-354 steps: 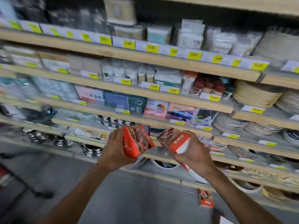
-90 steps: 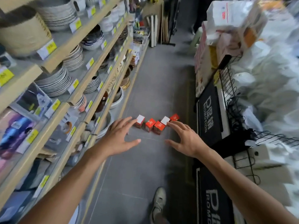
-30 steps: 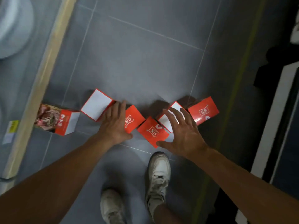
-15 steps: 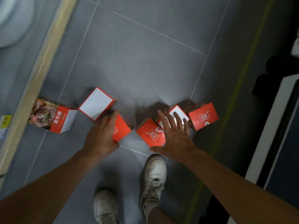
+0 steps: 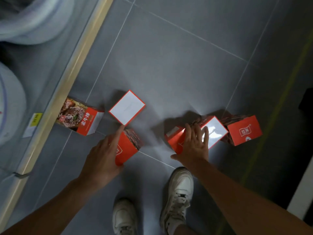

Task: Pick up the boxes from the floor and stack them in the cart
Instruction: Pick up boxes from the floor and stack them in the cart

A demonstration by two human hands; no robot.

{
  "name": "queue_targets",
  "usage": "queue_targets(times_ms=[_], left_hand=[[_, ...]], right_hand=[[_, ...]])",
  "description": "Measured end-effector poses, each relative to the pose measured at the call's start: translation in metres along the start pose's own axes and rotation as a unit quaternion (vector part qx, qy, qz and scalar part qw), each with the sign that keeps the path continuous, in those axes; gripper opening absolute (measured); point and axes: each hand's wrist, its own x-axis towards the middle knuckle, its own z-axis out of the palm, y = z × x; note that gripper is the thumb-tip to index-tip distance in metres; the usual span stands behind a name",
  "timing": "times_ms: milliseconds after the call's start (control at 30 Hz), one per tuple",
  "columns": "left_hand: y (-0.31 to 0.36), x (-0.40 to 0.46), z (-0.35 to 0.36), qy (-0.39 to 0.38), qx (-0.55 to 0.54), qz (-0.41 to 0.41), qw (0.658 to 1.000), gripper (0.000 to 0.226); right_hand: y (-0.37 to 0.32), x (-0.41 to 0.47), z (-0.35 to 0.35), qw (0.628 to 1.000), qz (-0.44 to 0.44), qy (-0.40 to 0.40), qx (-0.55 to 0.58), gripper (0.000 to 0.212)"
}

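My left hand (image 5: 103, 158) grips a red box (image 5: 126, 149) on the grey tiled floor (image 5: 169, 65): the thumb wraps its near edge, the index finger lies along its far side, and the box sits tilted in that hold. All other positions below are given relative to this held box.

Just beyond it stands a box with a white face up (image 5: 127, 107), its near corner close to my left index fingertip. To the left of the held box, a box with a food picture (image 5: 79, 118) lies on its side, one end tucked under the wooden shelf edge (image 5: 67, 82).

To the right of the held box, my right hand (image 5: 193, 146) lies spread, fingers straight, over a second red box (image 5: 176, 141) and the glossy white-faced box (image 5: 216, 131) touching it (whether the palm presses down, I cannot tell). Farthest right stands a red box with a logo (image 5: 243, 130), just beside the glossy one.

Nearer to me than the held box, my two white shoes (image 5: 179, 187) rest on the floor.
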Motion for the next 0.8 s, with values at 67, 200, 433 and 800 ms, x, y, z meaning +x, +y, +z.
queue_targets(times_ms=[67,200,433,800], left_hand=[[-0.002,-0.001,0.005,-0.002,-0.010,-0.007,1.000,0.127],[0.006,-0.010,-0.001,0.001,-0.034,-0.008,0.999,0.126],[0.047,-0.058,-0.078,0.027,-0.039,0.006,0.999,0.127],[0.140,-0.181,-0.262,0.112,-0.064,0.010,0.992,0.106]], right_hand=[[0.000,-0.003,0.006,0.999,-0.001,0.039,0.021,0.111],[0.003,-0.016,-0.004,0.999,-0.012,0.020,0.046,0.103],[0.015,-0.095,-0.095,0.976,-0.024,0.018,0.217,0.094],[0.015,-0.258,-0.305,0.971,-0.060,0.125,0.195,0.098]])
